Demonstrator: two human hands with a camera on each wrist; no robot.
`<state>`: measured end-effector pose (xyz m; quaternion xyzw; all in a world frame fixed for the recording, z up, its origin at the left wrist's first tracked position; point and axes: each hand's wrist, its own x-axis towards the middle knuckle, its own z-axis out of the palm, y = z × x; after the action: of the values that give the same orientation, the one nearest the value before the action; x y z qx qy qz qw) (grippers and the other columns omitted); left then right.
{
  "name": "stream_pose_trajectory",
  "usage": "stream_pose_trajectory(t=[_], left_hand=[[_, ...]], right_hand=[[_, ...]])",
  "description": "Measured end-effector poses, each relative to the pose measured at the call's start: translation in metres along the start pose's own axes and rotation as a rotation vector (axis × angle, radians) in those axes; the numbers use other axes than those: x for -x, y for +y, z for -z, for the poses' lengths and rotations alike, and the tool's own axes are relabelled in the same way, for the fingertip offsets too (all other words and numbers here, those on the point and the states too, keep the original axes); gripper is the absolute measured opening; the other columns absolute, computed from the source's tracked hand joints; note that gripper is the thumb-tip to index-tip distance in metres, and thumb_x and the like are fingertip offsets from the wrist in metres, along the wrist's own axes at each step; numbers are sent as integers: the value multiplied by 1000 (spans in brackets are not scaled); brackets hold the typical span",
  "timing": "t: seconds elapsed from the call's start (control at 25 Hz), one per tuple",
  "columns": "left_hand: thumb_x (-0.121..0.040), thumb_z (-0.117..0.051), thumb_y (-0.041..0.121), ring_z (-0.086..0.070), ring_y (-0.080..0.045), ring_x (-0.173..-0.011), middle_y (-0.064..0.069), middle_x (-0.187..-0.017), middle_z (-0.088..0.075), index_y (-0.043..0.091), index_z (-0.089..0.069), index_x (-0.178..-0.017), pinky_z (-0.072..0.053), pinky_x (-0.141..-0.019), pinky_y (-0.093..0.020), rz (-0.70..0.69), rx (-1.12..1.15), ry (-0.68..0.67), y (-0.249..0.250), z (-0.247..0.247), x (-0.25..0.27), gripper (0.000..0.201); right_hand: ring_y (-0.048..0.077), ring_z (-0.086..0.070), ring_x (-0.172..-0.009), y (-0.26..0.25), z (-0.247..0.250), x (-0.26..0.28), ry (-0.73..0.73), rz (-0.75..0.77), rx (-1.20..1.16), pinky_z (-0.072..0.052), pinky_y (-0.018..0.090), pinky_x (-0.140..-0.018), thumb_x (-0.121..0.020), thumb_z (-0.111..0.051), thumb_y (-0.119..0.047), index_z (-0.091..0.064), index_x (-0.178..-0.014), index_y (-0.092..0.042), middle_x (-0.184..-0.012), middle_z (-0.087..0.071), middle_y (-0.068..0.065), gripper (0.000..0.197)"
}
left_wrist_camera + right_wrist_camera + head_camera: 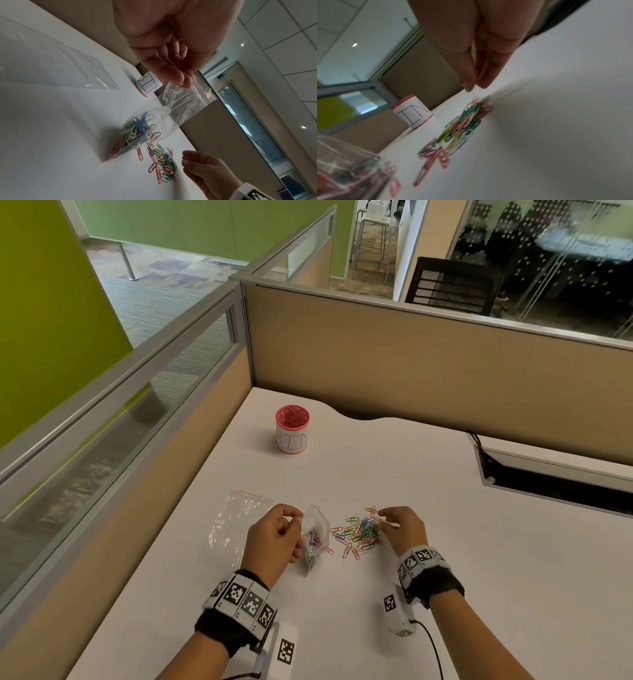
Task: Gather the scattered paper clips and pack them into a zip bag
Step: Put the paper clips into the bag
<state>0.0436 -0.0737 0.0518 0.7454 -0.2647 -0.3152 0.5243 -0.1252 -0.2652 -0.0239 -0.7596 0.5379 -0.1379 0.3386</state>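
White surface point(445, 542) in a cubicle corner: tan partition walls point(411, 361) far and left, glass strip on top of the left one, green wall point(41, 302) beyond it, carpeted floor, a black mesh chair point(452, 285) past the far partition. Cable slot point(548, 474) cut into the surface at right. Red mesh cup point(292, 429) with a paper label reading "BIN" stands far centre. Left hand point(274, 539) pinches the top edge of a small zip bag point(154, 121) between thumb and fingertips; bag hangs tilted, bottom touching the surface, already part-filled with coloured clips. Loose pile of paper clips point(359, 534) lies just right of the bag, near centre. Right hand point(400, 529) sits at the right edge of the pile, fingers brought together, tips down by the clips; can't tell if it holds any, wrist view is blurred. A second, empty zip bag point(236, 518) lies flat left of the left hand.
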Motion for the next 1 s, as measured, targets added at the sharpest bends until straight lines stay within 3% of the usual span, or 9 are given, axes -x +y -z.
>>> stream_pose_trajectory(t=[0.12, 0.24, 0.4, 0.52, 0.6, 0.68, 0.84, 0.92, 1.0], left_hand=[[-89, -54, 6, -58, -9, -44, -3, -53, -63, 13, -62, -87, -51, -46, -23, 1, 9, -7, -1, -2, 1, 11], [-89, -54, 7, -58, -10, -44, -2, -51, -63, 15, -62, -86, -51, -46, -24, 1, 9, -9, -3, -3, 1, 11], [-89, -54, 6, -57, -10, -43, -2, -50, -63, 15, -62, -86, -51, -46, -24, -4, 11, -6, -6, -4, 0, 12], [-89, -55, 6, -57, -9, -43, -2, -50, -63, 17, -62, -84, -51, -46, -24, -11, 13, -8, -6, -4, 1, 14], [-89, -55, 6, -57, -9, -43, -3, -50, -63, 17, -62, -84, -51, -46, -25, -17, 18, -14, -4, -4, 2, 14], [-89, -55, 6, -56, -10, -42, -2, -49, -62, 17, -62, -83, -50, -45, -24, -18, 29, -15, -2, -3, 3, 14], [-89, -55, 6, -55, -11, -42, -1, -48, -62, 16, -61, -83, -50, -44, -23, -26, 32, -15, 0, -1, 3, 13], [-89, -55, 6, -55, -10, -42, -1, -48, -63, 17, -61, -83, -50, -44, -22, -29, 29, -12, 1, 1, 3, 14], [-89, -55, 7, -56, -9, -42, -1, -49, -63, 17, -62, -83, -50, -44, -22, -31, 21, -9, 1, 2, 3, 14]], right_hand=[[29, -35, -134, -7, -3, -8, -250, 76, 194, -31, 33, -109, -90, -54, -19, -45, -131, -7, -146, -36, 13, 44], [26, -9, -146, -8, -10, -8, -429, 128, 345, -14, 40, -118, -96, -42, -28, -22, -145, -12, -158, -10, 8, 54], [22, -5, -146, 4, -18, 8, -486, 225, 388, -12, 39, -120, -96, -39, -36, -19, -146, -21, -159, -5, 3, 56], [28, -4, -146, 14, -25, 27, -453, 341, 505, -13, 40, -118, -96, -42, -31, -20, -146, -27, -158, -4, 4, 54], [30, -7, -146, 13, -28, 34, -408, 382, 560, -17, 41, -117, -97, -40, -20, -27, -143, -27, -158, -9, 3, 48], [28, -20, -143, 9, -28, 37, -352, 375, 552, -28, 39, -115, -96, -42, -12, -37, -139, -24, -154, -24, 2, 45], [28, -54, -117, -1, -29, 37, -229, 393, 585, -49, 34, -93, -92, -47, -12, -59, -119, -17, -127, -58, 6, 30], [28, -60, -106, -8, -24, 36, -204, 352, 548, -49, 30, -87, -91, -50, -14, -65, -112, -16, -114, -65, 8, 26], [25, -61, -106, -14, -14, 34, -141, 242, 389, -45, 26, -90, -88, -56, -15, -68, -109, -15, -112, -69, 8, 24]])
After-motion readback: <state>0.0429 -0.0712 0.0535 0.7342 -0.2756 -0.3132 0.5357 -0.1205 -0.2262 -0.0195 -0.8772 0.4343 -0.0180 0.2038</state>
